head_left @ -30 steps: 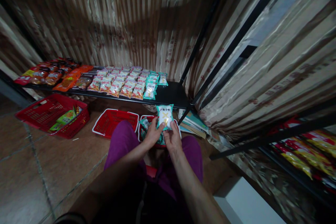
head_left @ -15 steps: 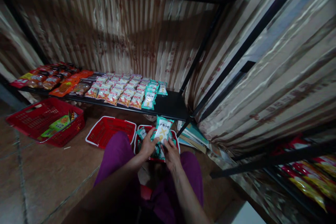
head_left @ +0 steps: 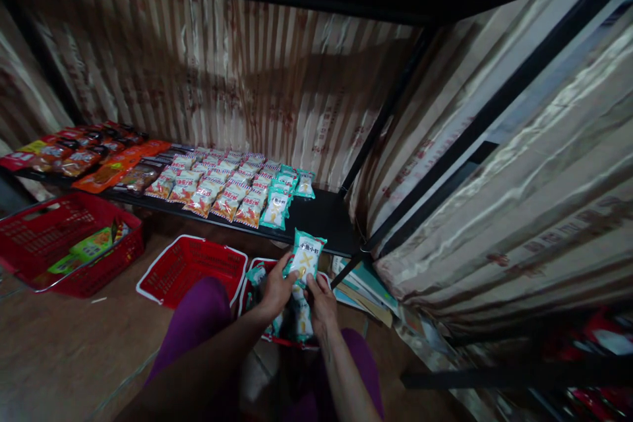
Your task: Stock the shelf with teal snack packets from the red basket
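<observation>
Shows a yellow cross on the pillow-shaped teal-and-white plastic packet (head_left: 306, 254) at six o'clock; rims the rectangular red plastic basket (head_left: 217, 264) white at eight; alternates brown and beige stripes across the pleated fabric curtain (head_left: 297, 79) at twelve.

1. Apparently a snack shop: a low, black, flat-boarded shelf (head_left: 324, 221) displays small, pillow-shaped, white-and-orange plastic packets (head_left: 230, 198) in close rows, grouped by kind.
2. Red, perforated plastic shopping baskets (head_left: 198, 264) with carrying handles stand on the brown tiled floor (head_left: 59, 349).
3. At the far right, blurred red glossy packets (head_left: 598, 402) lie by another dark rack (head_left: 494, 376).
</observation>
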Motion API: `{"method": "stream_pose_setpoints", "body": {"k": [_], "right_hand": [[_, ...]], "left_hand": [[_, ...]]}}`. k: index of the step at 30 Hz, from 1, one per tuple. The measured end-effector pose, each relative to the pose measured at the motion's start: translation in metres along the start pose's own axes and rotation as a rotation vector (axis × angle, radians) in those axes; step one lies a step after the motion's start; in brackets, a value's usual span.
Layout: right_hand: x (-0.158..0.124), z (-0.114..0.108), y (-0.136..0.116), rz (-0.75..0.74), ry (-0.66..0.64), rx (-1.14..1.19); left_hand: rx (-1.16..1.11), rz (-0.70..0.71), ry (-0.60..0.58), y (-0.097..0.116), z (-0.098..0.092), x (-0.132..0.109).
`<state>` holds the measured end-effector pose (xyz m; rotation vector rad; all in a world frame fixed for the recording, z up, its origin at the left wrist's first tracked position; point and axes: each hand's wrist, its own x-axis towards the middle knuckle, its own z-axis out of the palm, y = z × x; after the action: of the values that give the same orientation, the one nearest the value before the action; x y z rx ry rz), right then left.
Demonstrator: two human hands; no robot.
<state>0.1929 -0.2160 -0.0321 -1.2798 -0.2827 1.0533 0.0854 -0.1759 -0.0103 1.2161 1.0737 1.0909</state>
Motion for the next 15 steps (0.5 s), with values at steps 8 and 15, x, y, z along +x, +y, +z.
{"method": "stream_pose_setpoints", "body": {"k": [8, 15], "right_hand": [[0.067, 0.031, -0.043, -0.106, -0.004, -0.039], [0.139, 0.051, -0.064, -0.120, 0.029, -0.050]], "left_hand": [[0.091, 0.090, 0.113, 0.006, 0.032, 0.073], [0.253, 0.192, 0.182, 0.004, 0.060, 0.138]]}}
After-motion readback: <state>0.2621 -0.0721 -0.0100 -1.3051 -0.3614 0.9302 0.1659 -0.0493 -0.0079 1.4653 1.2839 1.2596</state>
